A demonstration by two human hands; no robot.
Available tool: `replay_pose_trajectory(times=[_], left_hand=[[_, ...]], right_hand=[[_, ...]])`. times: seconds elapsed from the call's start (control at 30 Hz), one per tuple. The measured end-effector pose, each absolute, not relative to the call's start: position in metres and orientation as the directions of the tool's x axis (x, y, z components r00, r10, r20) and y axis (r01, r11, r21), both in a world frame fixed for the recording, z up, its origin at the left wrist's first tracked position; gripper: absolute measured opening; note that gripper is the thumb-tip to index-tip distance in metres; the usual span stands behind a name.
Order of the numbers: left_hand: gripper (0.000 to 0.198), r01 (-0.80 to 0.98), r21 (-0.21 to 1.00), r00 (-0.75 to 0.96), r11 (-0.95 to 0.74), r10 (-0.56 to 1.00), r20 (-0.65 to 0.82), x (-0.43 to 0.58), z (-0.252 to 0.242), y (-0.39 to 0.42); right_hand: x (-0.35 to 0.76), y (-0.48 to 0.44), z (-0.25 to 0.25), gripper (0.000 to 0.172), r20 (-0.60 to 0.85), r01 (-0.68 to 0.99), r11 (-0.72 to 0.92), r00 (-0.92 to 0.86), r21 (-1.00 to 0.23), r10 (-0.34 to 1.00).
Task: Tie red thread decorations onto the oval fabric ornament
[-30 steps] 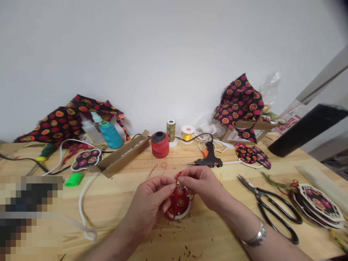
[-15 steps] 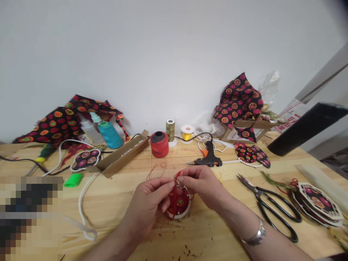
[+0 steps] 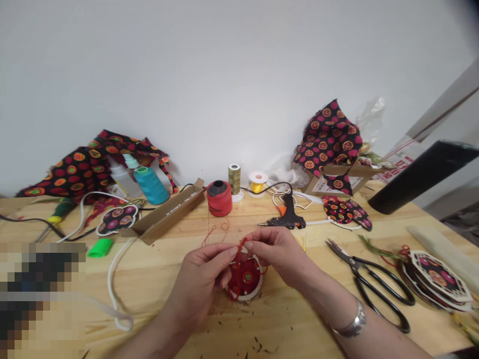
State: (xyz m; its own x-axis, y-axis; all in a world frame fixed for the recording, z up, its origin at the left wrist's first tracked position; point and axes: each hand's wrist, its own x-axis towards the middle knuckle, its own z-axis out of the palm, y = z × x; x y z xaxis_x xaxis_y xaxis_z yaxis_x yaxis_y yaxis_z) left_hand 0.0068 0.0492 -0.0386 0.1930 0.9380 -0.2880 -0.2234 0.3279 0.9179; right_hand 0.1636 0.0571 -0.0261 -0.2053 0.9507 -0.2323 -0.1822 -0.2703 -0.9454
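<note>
Both my hands meet at a red cord [image 3: 242,244] in the middle of the table. My left hand [image 3: 205,274] pinches the cord between thumb and forefinger. Close beside it, my right hand [image 3: 271,252] pinches the cord's upper end; a silver bracelet [image 3: 352,321] circles that wrist. Below my fingertips lies a round ornament [image 3: 249,276] with a red patterned fabric face, white beads and a pale rim. Its left and upper parts are partly covered by my hands and the cord. Behind my hands, a loose red thread [image 3: 215,234] curls on the wood.
Black-handled scissors [image 3: 366,279] lie right of my right arm, near stacked fabric ornaments [image 3: 437,279]. A glue gun [image 3: 286,217] rests beyond my hands. Thread spools, including a red one [image 3: 219,199], stand at the back beside a cardboard tray [image 3: 168,212]. A white cable [image 3: 112,279] runs along the left.
My left fingertips have shifted slightly left along the red cord, and the cord's hanging part has moved left over the ornament. My right hand stays nearly in place.
</note>
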Motion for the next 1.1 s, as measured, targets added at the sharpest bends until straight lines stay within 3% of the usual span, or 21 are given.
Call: replay_pose_trajectory(times=[1.1], left_hand=[[0.017, -0.2, 0.921, 0.271, 0.336, 0.922, -0.277, 0.0062, -0.0394, 0.0452]], right_hand=[[0.1599, 0.0543, -0.0261, 0.018, -0.263, -0.187, -0.311, -0.243, -0.932, 0.934]])
